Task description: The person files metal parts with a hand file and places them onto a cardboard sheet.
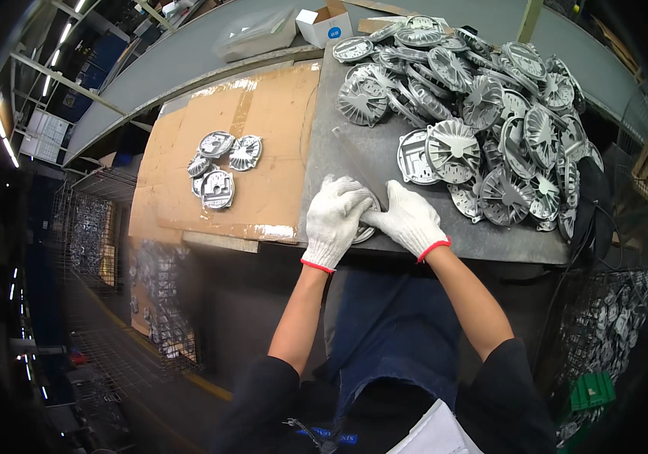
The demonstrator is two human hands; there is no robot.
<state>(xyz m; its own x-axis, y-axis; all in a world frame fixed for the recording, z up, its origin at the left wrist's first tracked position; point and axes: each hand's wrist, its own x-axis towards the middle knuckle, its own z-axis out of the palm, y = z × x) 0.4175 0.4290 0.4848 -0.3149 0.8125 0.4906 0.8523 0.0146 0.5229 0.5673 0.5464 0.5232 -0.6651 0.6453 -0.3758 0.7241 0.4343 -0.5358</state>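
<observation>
My left hand (334,217), in a white knit glove with a red cuff, is closed on a round metal casting (367,231) at the table's front edge. Most of the casting is hidden under the gloves. My right hand (410,217), gloved the same way, is closed beside it, its fingertips meeting the casting's right side. A long flat metal bar, like a file (355,160), slants from the far left down to the right hand's thumb. Its near end is hidden between the hands, so the grip on it shows only in part.
A large heap of finned round castings (483,98) covers the right of the grey metal tabletop (322,163). Several castings (218,189) lie on a cardboard sheet (263,129) at left. Behind stand a white box (324,29) and a plastic bag (256,34). Wire cages (604,318) with castings flank the table.
</observation>
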